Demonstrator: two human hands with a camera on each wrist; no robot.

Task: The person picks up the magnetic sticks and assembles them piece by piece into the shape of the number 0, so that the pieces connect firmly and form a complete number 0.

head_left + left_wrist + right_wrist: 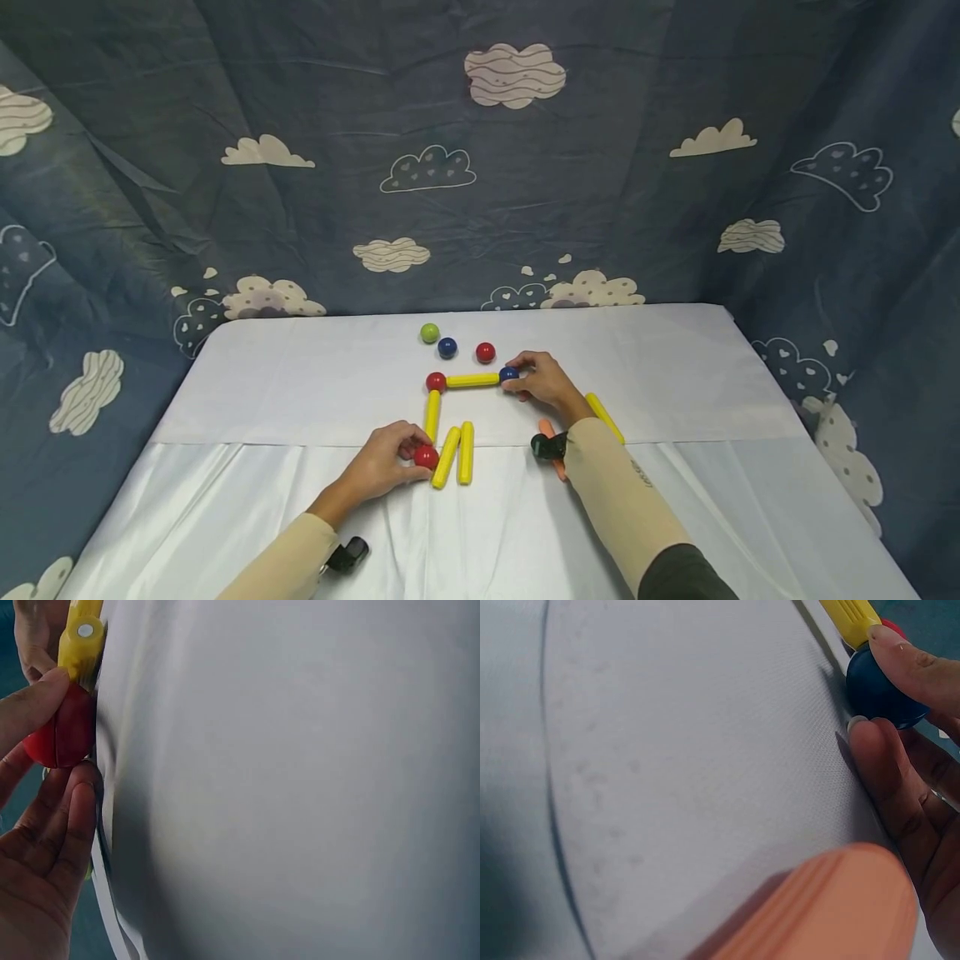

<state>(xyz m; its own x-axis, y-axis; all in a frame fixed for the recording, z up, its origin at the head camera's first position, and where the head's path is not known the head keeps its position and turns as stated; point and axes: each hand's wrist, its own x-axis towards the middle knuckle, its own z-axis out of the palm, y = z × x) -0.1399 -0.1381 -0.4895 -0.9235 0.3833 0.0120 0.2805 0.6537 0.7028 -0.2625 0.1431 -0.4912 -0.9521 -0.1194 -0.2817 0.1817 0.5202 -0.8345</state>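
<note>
My left hand (382, 461) grips a red ball (426, 457) between thumb and fingers at the near end of an upright-running yellow stick (432, 415). That stick's far end meets a second red ball (436, 382), from which another yellow stick (472, 380) runs right. At its right end my right hand (546, 381) pinches a blue ball (508, 375); in the right wrist view the thumb and a fingertip press on the blue ball (881, 690). The left wrist view has the thumb over the red ball (66, 731).
Two loose yellow sticks (467, 452) lie right of my left hand. Behind the row sit a green ball (430, 333), a blue ball (447, 347) and a red ball (485, 352). An orange stick (547, 428) lies partly under my right wrist, a yellow stick (604, 417) beyond it.
</note>
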